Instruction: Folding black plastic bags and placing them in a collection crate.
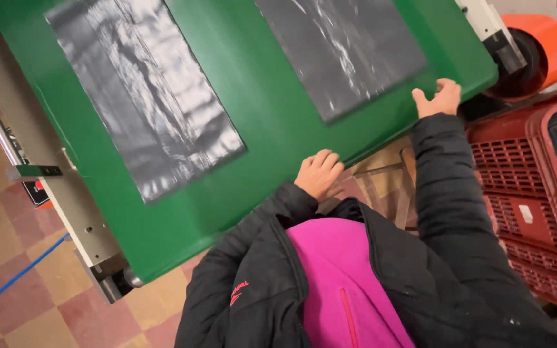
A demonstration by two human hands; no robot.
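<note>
A wide green conveyor belt slants across the view. Two flat grey-black plastic sheets lie on it, one on the left and one at the upper right. My left hand rests with curled fingers on the belt's near edge and holds nothing. Farther right, my right hand has its fingers spread on the same edge, just below the right-hand sheet. Both arms are in black padded jacket sleeves, over a pink top.
A red plastic crate stands at the right, close to my right arm. An orange roll sits at the belt's far right end. The machine's grey metal side frame runs down the left. Below is a tiled floor.
</note>
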